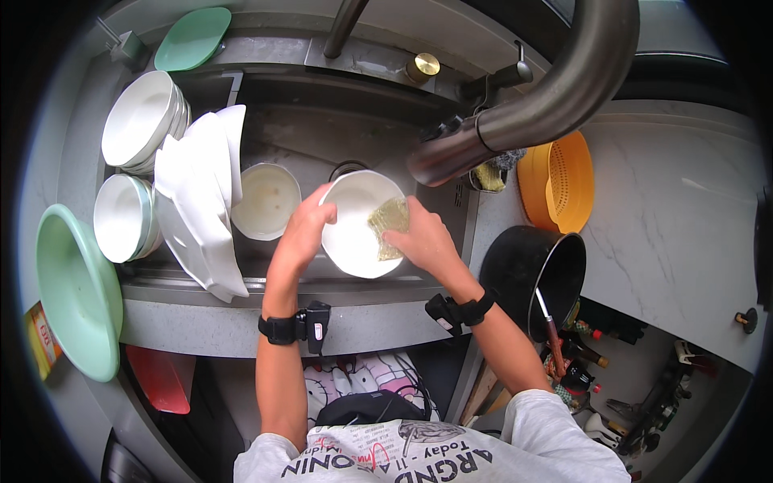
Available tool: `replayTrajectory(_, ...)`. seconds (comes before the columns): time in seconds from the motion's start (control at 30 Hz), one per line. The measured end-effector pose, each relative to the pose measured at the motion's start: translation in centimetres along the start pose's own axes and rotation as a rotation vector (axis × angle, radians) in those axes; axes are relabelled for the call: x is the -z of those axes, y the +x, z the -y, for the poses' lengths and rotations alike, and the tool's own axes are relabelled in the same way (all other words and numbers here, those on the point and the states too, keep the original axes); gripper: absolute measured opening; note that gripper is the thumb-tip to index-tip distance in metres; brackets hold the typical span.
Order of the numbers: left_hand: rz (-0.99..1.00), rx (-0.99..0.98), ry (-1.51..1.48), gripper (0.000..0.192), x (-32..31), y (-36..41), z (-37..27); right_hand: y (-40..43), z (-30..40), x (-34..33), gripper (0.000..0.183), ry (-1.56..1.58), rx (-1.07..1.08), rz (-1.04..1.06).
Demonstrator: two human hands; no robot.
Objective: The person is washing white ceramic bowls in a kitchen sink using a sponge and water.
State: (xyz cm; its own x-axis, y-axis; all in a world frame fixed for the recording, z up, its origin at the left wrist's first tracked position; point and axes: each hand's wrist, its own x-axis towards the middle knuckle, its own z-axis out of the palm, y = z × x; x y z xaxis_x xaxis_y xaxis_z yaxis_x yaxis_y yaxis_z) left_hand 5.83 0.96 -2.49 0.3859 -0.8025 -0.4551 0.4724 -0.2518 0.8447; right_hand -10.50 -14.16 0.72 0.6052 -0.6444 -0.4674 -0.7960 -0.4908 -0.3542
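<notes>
Over the front of the sink, my left hand [305,228] grips the left rim of a white bowl [350,232], thumb inside and fingers behind. My right hand [426,235] holds a yellow-green scouring pad [390,226] against the inner right wall of that bowl. The bowl is tilted, its opening turned up towards me. Just left of my left hand, another white bowl [266,202] rests in the sink [314,127], with cloudy liquid or residue inside. The fingers of my right hand are partly hidden behind the bowl and pad.
White plates [199,199] lean in a row at the sink's left, beside stacked bowls [142,121]. A large faucet [543,115] arches in from the upper right. A black pot [513,271] and an orange colander [555,181] stand right. A green basin [78,290] sits far left.
</notes>
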Motion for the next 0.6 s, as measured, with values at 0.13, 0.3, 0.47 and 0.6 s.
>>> replayTrajectory(0.13, 0.058, 0.024, -0.014, 0.056, -0.4, -0.6, 0.7, 3.3, 2.0, 3.3, 0.053, -0.248, 0.246, 0.068)
replayTrajectory(0.3, 0.166, 0.203, -0.063, 0.057, -0.9, 0.3, 0.6, 6.6, 4.9, 2.0, 0.045, -0.318, 0.953, -0.146)
replayTrajectory(0.47, 0.121, 0.350, -0.273, 0.050, 1.8, -0.1, 0.0, 5.0, 4.7, 3.3, 0.039, -0.177, 0.483, 0.059)
replayTrajectory(0.6, -0.034, 0.370, -0.276, 0.057, 1.7, -0.8, -1.5, 3.1, 3.5, 4.4, 0.037, -0.344, 0.389, -0.022)
